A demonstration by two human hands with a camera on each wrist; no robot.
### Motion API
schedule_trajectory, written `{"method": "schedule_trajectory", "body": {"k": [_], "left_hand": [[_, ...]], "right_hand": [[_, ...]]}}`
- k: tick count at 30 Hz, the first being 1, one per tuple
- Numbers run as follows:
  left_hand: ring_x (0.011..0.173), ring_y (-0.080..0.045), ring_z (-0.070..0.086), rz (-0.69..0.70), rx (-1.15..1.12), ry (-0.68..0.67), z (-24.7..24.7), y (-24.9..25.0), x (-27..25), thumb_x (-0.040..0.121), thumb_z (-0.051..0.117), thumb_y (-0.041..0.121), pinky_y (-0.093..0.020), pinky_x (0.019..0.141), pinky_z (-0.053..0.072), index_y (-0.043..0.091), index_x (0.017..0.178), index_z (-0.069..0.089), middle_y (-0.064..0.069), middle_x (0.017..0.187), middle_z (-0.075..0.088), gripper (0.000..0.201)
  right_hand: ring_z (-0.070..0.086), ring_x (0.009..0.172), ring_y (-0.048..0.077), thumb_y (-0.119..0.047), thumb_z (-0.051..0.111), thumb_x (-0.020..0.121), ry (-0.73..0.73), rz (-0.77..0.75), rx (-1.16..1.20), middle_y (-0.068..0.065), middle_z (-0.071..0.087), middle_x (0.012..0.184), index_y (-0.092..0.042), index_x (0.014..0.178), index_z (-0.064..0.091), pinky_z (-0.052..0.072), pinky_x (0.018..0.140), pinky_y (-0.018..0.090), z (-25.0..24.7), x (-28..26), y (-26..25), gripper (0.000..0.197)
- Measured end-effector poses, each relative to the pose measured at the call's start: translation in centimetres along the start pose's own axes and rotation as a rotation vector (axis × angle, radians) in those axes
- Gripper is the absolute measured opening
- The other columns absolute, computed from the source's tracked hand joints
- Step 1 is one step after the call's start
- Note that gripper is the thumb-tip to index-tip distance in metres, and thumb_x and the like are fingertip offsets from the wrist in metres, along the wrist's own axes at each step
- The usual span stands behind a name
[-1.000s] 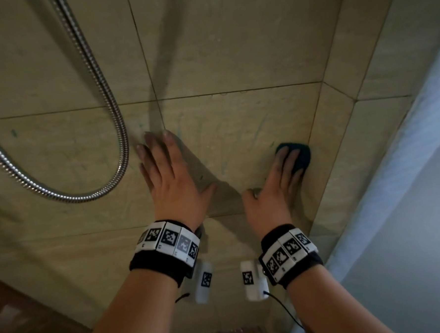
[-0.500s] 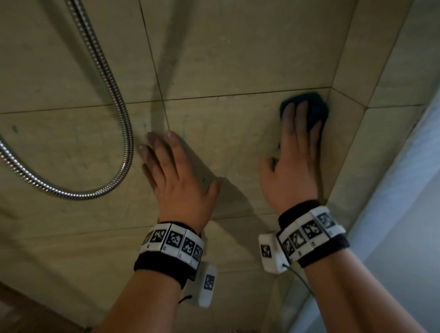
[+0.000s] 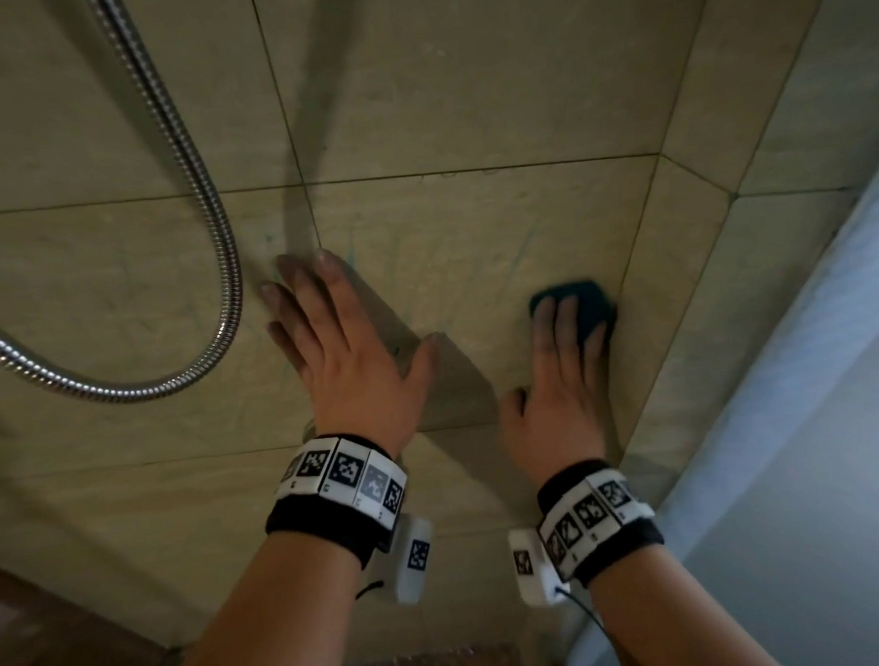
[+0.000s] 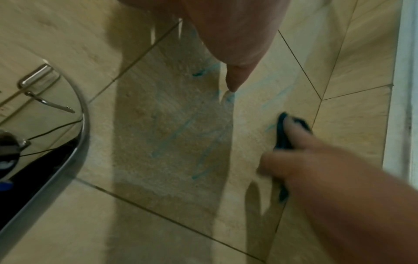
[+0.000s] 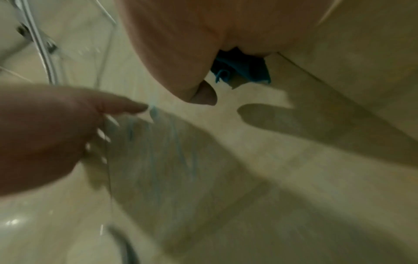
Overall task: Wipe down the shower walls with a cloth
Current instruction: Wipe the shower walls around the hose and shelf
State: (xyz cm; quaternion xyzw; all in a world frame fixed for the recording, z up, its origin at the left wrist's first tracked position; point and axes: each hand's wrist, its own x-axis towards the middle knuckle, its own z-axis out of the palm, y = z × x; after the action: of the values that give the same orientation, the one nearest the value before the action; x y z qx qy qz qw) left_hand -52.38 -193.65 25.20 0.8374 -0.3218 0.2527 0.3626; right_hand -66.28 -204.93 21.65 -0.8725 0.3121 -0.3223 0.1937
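The beige tiled shower wall [image 3: 464, 99] fills the head view. A small dark teal cloth [image 3: 587, 300] lies flat against it close to the corner joint. My right hand [image 3: 565, 366] presses the cloth onto the tile with straight fingers; the cloth [image 4: 282, 135] shows under those fingers in the left wrist view, and bright blue [image 5: 246, 69] under the palm in the right wrist view. My left hand [image 3: 335, 339] rests flat on the wall to the left, fingers spread, holding nothing. Faint blue-green streaks [image 4: 203, 157] mark the tile between the hands.
A metal shower hose [image 3: 182, 194] hangs in a loop on the wall left of my left hand. The side wall [image 3: 784, 106] meets the main wall just right of the cloth. A pale frame or door edge [image 3: 815, 361] runs along the right. A chrome fitting [image 4: 38, 78] sits at the left.
My right hand slid the cloth up toward the corner half a second ago, and has now brought it back down the wall. The left hand stayed planted.
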Motion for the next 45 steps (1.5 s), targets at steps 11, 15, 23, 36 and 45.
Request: {"method": "schedule_trajectory", "body": {"k": [11, 15, 23, 36, 45], "left_hand": [[0.156, -0.044, -0.019, 0.001, -0.024, 0.001, -0.1, -0.2, 0.1, 0.09, 0.066, 0.065, -0.058, 0.126, -0.011, 0.012, 0.164, -0.013, -0.02, 0.17, -0.02, 0.121], [0.156, -0.046, -0.018, 0.001, -0.03, -0.015, -0.2, -0.2, 0.1, 0.089, 0.068, 0.065, -0.06, 0.126, -0.008, 0.009, 0.164, -0.011, -0.023, 0.17, -0.019, 0.123], [0.156, -0.045, -0.017, 0.019, -0.01, -0.054, -0.8, -0.6, -0.1, 0.081, 0.075, 0.067, -0.061, 0.126, -0.004, 0.009, 0.164, -0.011, -0.022, 0.17, -0.018, 0.133], [0.156, -0.044, -0.019, 0.007, 0.029, -0.073, -1.0, -0.5, 0.0, 0.07, 0.084, 0.064, -0.059, 0.126, -0.006, 0.015, 0.163, -0.02, -0.019, 0.17, -0.02, 0.147], [0.156, -0.047, -0.014, 0.021, 0.051, -0.057, -0.9, -0.8, -0.1, 0.069, 0.087, 0.058, -0.058, 0.127, -0.004, 0.011, 0.164, -0.014, -0.023, 0.17, -0.015, 0.146]], "right_hand": [[-0.014, 0.157, 0.031, -0.012, 0.05, 0.089, 0.258, -0.127, -0.063, -0.009, -0.012, 0.171, -0.026, 0.164, -0.005, -0.02, 0.116, 0.019, -4.5, 4.8, -3.3, 0.094], [-0.031, 0.15, 0.023, -0.013, 0.047, 0.092, 0.012, -0.069, -0.048, -0.021, -0.038, 0.159, -0.036, 0.156, -0.028, -0.006, 0.122, 0.038, 0.2, 0.5, -0.7, 0.101], [-0.038, 0.147, 0.027, -0.017, 0.051, 0.094, -0.173, 0.029, 0.021, -0.024, -0.052, 0.148, -0.042, 0.141, -0.048, 0.006, 0.128, 0.05, 3.4, -2.5, 1.0, 0.112], [-0.014, 0.156, 0.039, -0.009, 0.05, 0.084, 0.308, -0.105, -0.011, -0.003, -0.013, 0.171, -0.02, 0.164, -0.005, -0.009, 0.125, 0.041, -5.0, 5.8, -4.4, 0.097], [-0.043, 0.142, 0.025, -0.024, 0.041, 0.103, -0.347, 0.074, -0.082, -0.024, -0.061, 0.138, -0.04, 0.133, -0.055, 0.008, 0.128, 0.051, 6.3, -4.9, 3.2, 0.102]]}}
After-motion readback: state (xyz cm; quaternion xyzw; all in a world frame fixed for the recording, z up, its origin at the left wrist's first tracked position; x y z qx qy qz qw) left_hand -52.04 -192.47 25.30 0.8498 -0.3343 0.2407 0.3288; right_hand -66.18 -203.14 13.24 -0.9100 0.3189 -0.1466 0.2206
